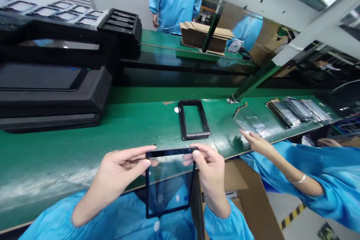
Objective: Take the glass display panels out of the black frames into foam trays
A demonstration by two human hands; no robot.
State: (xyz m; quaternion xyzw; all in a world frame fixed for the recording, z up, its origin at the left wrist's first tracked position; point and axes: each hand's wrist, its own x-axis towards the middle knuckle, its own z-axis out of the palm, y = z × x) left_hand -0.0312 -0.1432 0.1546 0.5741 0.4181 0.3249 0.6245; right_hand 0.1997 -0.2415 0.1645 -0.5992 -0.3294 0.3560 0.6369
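Note:
Between my two hands is a clear glass panel with a black border (170, 185), tilted upright over the bench's near edge. My left hand (120, 170) pinches its upper left corner between thumb and fingers. At the upper right corner, my right hand (209, 165) grips the same panel, thumb in front and fingertips showing through the glass. Just beyond lies a stack of black rectangular frames (195, 120) on the green bench (135, 120), apart from both hands.
Black foam trays (92, 93) are piled at left, one holding a dark panel. To the right, a co-worker's hand (257, 142) touches a clear panel (249, 118); several more panels (295, 110) lie beyond. A slanting post (255, 78) meets the bench. Below is an open cardboard box (253, 195).

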